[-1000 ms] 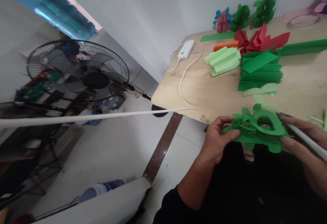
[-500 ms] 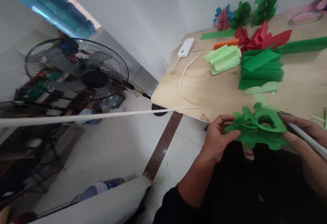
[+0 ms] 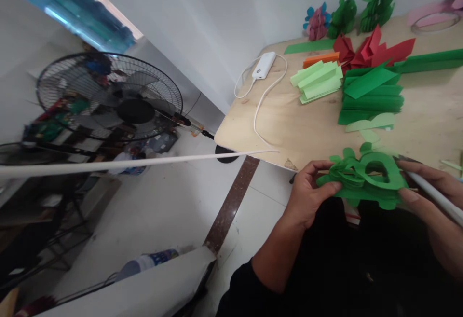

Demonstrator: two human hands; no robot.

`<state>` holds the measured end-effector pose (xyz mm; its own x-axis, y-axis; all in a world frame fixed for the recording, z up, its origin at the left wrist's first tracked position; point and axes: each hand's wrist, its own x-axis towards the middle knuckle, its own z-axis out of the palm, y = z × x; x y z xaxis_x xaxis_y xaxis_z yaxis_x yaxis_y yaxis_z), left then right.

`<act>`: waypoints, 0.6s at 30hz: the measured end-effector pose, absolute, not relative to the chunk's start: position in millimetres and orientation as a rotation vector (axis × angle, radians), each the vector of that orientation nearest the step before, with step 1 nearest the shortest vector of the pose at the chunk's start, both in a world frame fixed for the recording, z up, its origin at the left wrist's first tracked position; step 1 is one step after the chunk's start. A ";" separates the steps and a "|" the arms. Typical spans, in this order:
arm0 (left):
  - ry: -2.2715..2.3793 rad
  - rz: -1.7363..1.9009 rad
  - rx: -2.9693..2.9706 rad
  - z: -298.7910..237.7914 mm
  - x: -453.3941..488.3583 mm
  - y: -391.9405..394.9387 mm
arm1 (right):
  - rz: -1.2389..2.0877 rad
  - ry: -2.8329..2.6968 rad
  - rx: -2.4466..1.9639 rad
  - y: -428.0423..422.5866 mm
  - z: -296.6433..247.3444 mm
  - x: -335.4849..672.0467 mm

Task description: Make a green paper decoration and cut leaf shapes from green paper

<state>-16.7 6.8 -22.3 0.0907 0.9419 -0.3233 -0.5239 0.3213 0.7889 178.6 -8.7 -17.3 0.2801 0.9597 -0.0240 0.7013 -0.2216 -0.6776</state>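
Both hands hold a dark green cut-paper ornament (image 3: 365, 182) just off the near edge of the wooden table (image 3: 289, 129). My left hand (image 3: 311, 194) pinches its left side, thumb on top. My right hand (image 3: 430, 196) grips its right side, and a white stick (image 3: 434, 199) runs along that hand toward the lower right. The paper is layered, with a rounded hole in the top layer.
On the table lie stacks of light green (image 3: 317, 81), dark green (image 3: 369, 96) and red folded paper (image 3: 372, 51), a white power bank (image 3: 264, 65) with cable, and finished paper flowers (image 3: 343, 15) at the wall. A long white rod (image 3: 137, 163) and a standing fan (image 3: 108, 97) are left.
The hands and the green paper ornament have barely shifted; the view has tilted slightly. The grips are the same.
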 end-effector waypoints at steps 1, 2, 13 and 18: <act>0.936 1.175 0.552 -22.3 -16.7 6.7 | 0.612 -1.483 -1.993 -9.1 -17.2 178.5; 0.933 1.176 0.552 -22.4 -16.8 6.5 | 0.618 -1.480 -1.984 -9.4 -16.9 178.5; 0.945 1.176 0.563 -26.6 -17.1 6.9 | 0.712 -1.484 -1.799 -11.1 -20.3 179.8; 0.972 1.164 0.596 -27.7 -16.3 7.0 | 0.606 -1.425 -2.034 -9.1 -14.5 171.7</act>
